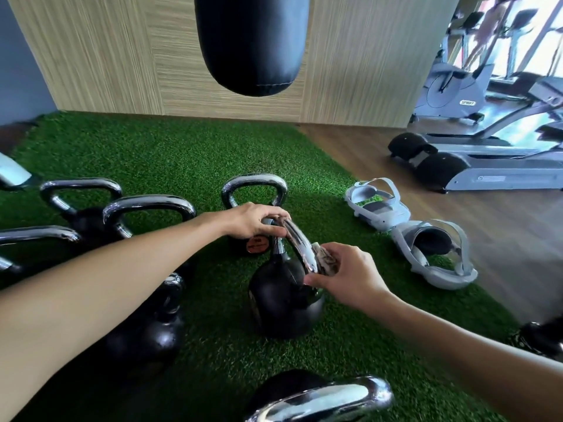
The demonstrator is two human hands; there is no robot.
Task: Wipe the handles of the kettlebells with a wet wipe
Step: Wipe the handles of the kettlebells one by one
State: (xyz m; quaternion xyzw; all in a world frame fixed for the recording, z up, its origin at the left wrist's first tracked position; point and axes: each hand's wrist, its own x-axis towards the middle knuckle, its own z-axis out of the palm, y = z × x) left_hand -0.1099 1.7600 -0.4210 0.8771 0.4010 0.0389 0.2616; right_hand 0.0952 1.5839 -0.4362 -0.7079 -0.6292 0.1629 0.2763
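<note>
- Kettlebell (pixel 283 303) being worked sits mid-frame on the turf (pixel 182 147). Its chrome handle (pixel 300 245) seems tipped toward the right side, prob. to expose more of the loop.
- Left hand (pixel 253 222): fingers curled over the far top corner of the handle, gripping it. My read is that it steadies the bell so it can't rock on the soft turf while the other side gets rubbed.
- Right hand (pixel 350 277): pinches the wet wipe (pixel 327 261) btwn thumb & fingers. Wipe is bunched up & pressed on the near right side of the handle. Thumb lies low by the bell's shoulder, fingers come round from outside.
- Arms: both reach fwd & down. L forearm runs long & nearly straight from lower left. R forearm comes in from lower right, wrist bent in toward the handle.
- Other kettlebells (pixel 149 208) stand upright in a cluster at left, w/ one just behind the left hand & one at the bottom edge. I'd guess they're kept close for the same wipe; can't tell which are done.
- Sandals (pixel 377 205) lie at the turf's right edge & the punching bag (pixel 253 41) hangs above. Neither is in the way.
</note>
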